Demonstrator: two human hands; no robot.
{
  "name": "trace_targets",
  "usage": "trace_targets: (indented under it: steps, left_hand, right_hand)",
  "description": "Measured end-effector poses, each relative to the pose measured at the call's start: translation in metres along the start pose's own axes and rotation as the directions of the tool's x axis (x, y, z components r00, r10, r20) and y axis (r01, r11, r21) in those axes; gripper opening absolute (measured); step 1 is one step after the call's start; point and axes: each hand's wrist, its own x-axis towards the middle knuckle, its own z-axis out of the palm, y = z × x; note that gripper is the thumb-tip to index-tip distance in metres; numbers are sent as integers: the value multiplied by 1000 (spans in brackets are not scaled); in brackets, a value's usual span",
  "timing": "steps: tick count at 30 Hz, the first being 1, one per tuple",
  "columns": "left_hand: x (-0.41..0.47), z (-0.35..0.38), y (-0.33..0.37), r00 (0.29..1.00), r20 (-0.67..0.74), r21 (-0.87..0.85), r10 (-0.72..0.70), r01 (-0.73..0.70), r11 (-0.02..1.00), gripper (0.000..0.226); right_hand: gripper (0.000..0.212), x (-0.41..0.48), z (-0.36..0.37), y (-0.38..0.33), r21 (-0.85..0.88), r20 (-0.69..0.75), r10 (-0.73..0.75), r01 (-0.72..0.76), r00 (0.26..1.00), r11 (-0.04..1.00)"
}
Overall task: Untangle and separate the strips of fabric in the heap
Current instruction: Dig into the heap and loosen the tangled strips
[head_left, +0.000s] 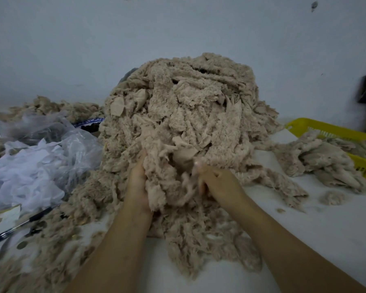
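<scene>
A tall heap of beige fleecy fabric strips (188,106) rises in the middle of the white table, spilling toward me. My left hand (136,182) grips a bunch of strips at the heap's front, its fingers sunk in the fabric. My right hand (218,182) is just to the right, fingers curled into the same bunch (171,187), thumb up. Between the two hands hangs a thick tangled wad of strips. The fingertips of both hands are partly hidden by fabric.
A yellow plastic basket (325,130) at the right holds separated strips, with a smaller pile (325,163) spilling over its edge. Clear plastic bags and white cloth (30,166) lie at the left, with a pen (19,225) in front. A grey wall stands behind.
</scene>
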Motion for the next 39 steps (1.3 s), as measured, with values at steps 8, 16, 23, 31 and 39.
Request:
trace_targets:
  steps: [8, 16, 23, 31, 39]
  left_hand:
    - [-4, 0, 0, 995, 93, -40, 33, -29, 999, 60]
    - [-9, 17, -13, 988, 98, 253, -115, 87, 963, 42]
    - [-7, 18, -21, 996, 91, 480, -13, -32, 877, 20]
    - [-6, 23, -17, 977, 213, 382, -1, -83, 921, 8]
    - [-6, 14, -3, 979, 201, 226, -21, -25, 974, 47]
  right_hand:
    - [41, -4, 10, -4, -73, 135, -133, 144, 982, 987]
    - [64, -5, 5, -10, -1, -55, -149, 149, 987, 989]
    - [42, -1, 7, -8, -98, -224, -157, 138, 962, 986]
    - [41, 10, -10, -1, 202, -379, 80, -2, 922, 979]
    - [44, 18, -22, 11, 366, -484, 249, -64, 839, 928]
